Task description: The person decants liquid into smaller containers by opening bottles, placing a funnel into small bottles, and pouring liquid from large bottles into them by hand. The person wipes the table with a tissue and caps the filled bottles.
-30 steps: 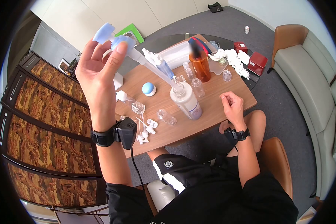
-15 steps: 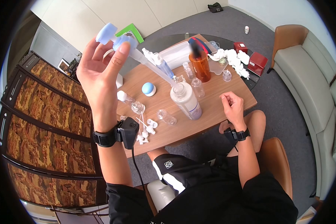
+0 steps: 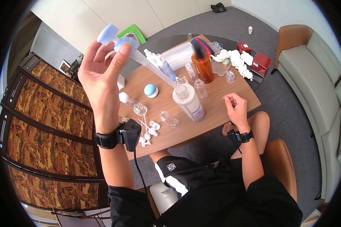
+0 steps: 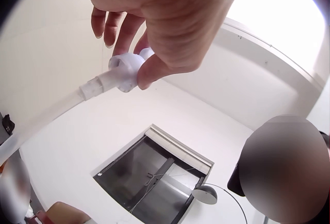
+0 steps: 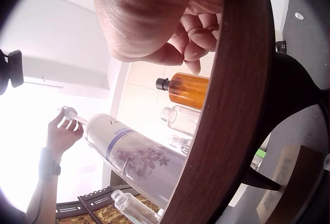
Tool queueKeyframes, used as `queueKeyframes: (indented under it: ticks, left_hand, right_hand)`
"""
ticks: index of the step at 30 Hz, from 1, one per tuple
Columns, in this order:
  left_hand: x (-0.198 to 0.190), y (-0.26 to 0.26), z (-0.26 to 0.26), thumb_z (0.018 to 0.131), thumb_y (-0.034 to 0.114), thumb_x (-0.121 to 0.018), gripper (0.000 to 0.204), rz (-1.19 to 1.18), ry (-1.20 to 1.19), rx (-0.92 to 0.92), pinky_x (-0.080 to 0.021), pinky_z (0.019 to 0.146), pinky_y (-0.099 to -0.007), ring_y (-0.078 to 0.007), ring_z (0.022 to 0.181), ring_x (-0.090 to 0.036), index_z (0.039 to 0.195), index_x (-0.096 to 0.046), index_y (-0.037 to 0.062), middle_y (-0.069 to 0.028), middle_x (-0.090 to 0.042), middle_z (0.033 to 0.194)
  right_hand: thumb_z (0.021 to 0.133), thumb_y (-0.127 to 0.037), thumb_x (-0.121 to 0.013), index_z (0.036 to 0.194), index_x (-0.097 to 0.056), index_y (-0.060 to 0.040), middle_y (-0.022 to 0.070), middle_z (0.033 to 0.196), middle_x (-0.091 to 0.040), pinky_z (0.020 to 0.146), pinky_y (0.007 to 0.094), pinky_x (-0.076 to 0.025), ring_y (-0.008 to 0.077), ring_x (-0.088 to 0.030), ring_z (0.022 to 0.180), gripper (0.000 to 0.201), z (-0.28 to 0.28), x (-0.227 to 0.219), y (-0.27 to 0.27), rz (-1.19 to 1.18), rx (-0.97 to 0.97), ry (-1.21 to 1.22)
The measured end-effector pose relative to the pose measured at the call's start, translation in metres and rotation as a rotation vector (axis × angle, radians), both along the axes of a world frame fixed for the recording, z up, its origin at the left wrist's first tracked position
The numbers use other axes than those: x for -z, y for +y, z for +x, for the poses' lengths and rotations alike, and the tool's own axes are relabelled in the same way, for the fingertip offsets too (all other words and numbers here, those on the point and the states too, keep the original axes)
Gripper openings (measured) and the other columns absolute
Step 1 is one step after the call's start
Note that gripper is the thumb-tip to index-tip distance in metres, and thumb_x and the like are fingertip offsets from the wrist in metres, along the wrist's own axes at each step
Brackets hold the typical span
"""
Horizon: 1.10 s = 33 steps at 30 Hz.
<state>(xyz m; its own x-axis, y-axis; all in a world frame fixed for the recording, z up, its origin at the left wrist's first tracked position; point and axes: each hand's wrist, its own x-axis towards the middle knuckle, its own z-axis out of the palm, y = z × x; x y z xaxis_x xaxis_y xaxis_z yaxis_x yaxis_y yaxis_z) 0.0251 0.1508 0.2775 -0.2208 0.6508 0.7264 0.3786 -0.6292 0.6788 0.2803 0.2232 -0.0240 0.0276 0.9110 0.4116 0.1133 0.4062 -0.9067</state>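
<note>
- The left hand is raised between 9 and 10 o'clock of the large flower-printed bottle, as the head view shows it; its thumb and fingers pinch the light blue collar of a pump.
- The pump slants from 10 o'clock down to the bottle, its translucent tube reaching the bottle's mouth; how far inside the tip sits, I cannot tell.
- The large bottle stands upright on the wooden table, near the edge closest to the person.
- At 3 o'clock of it, well apart from the bottle, the right hand has loosely bent fingers held close together by the table edge; whether it touches the wood is unclear.
- A clear bottle stands just beside the large one, between 1 and 2 o'clock.
- Toward 1 o'clock stands an amber bottle with a black top.
- A blue bottle sits at 11 o'clock.
- A round blue-and-white item rests at 10 o'clock.
- At 8 o'clock a small clear bottle lies on its side, with white pump heads farther out.
- White tissues lie crumpled at 2 o'clock, near red boxes.
</note>
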Motion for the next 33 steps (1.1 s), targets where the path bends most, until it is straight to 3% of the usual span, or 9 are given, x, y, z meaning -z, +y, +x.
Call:
queueKeyframes:
  ticks: [33]
  left_hand:
    - [0.0040, 0.0001, -0.0013, 0.087, 0.009, -0.088, 0.058, -0.011, -0.044, -0.041, -0.053, 0.091, -0.0280, -0.0178, 0.101, -0.071, 0.133, -0.061, -0.0109, -0.0131, -0.072, 0.113]
  right_hand:
    - [0.097, -0.004, -0.066, 0.092, -0.071, 0.0034, 0.0041, 0.068, -0.066, 0.055, 0.0258, -0.045, 0.0066, -0.057, 0.059, 0.011, 0.0005, -0.0004, -0.0001, -0.006, -0.005, -0.011]
